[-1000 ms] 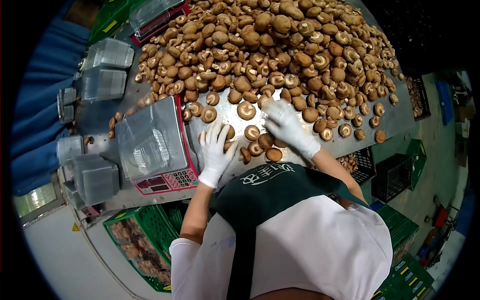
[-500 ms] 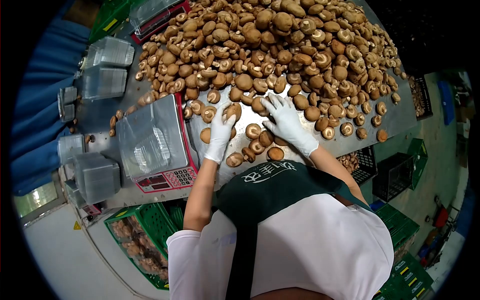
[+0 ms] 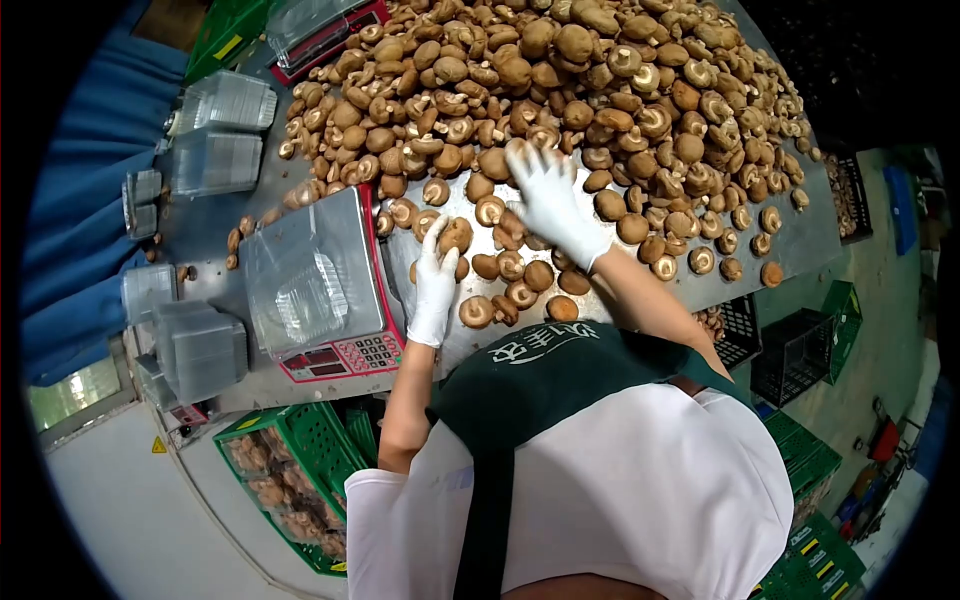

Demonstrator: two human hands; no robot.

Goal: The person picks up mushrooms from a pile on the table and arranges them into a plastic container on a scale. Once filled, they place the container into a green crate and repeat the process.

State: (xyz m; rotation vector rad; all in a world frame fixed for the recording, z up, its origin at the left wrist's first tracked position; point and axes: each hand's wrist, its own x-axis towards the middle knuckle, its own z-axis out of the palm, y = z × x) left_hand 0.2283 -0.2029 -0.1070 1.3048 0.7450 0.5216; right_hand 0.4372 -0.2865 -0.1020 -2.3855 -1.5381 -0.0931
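Observation:
My left hand (image 3: pixel 434 290), in a white glove, is closed round a brown shiitake mushroom (image 3: pixel 456 235) just right of the scale. My right hand (image 3: pixel 556 208), gloved the same way, lies palm down with fingers spread. Its fingertips touch the near edge of a large mushroom pile (image 3: pixel 480 75). Between the two hands and my apron, several loose mushrooms (image 3: pixel 510 265) lie on the metal table (image 3: pixel 455 347), some showing pale gills and stems.
To the left sits a red-framed digital scale (image 3: pixel 340 355) with a clear plastic tray (image 3: pixel 310 295) on its plate. Stacks of clear trays (image 3: pixel 215 160) stand farther left. Below the table are a green crate (image 3: pixel 300 480) of packed mushrooms and black crates (image 3: pixel 790 355).
My right hand has moved forward to the pile's edge, its fingers spreading. My left hand still holds its mushroom and has shifted slightly. Mushrooms between the hands have moved a little.

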